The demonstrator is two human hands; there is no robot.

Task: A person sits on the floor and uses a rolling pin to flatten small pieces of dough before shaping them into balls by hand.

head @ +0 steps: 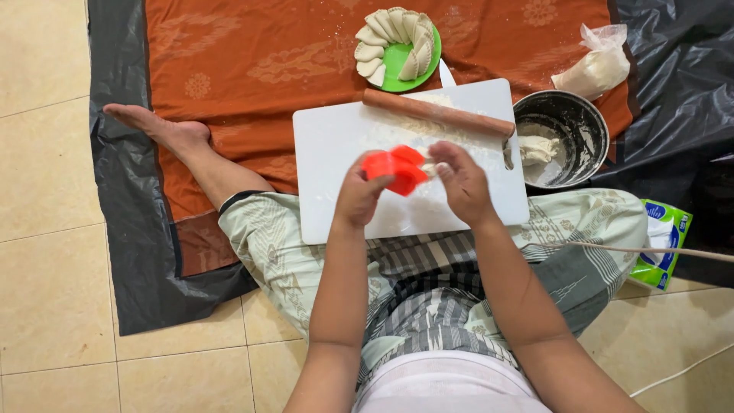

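Two hands meet over our white cutting board [336, 206] — left hand [358, 197] grips the red dumpling press [395, 168], right hand [461, 182] pinches dough [430, 169] at its right edge.

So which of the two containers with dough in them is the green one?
The plate at the top of the orange cloth, ringed with folded dumplings; the other, a metal pot, is grey.
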